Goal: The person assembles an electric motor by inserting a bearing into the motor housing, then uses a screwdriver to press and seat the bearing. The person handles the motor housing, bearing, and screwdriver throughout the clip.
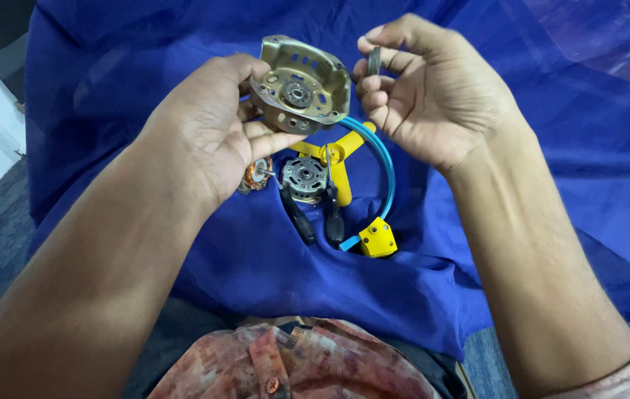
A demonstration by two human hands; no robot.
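Note:
My left hand (215,133) holds a brass-coloured metal motor housing (302,87) with slots and a round bearing seat in its middle, its open side tilted toward me. My right hand (433,89) is just right of the housing and pinches a small dark round ring (375,60) between thumb and forefinger. Both hands hover above a blue cloth (256,251) spread over my lap.
On the cloth below the hands lie a copper-wound motor part (256,176), a grey round end plate (304,177), black-handled pliers (315,214), and a yellow tool with a blue curved tube (378,192). Grey floor shows at the left.

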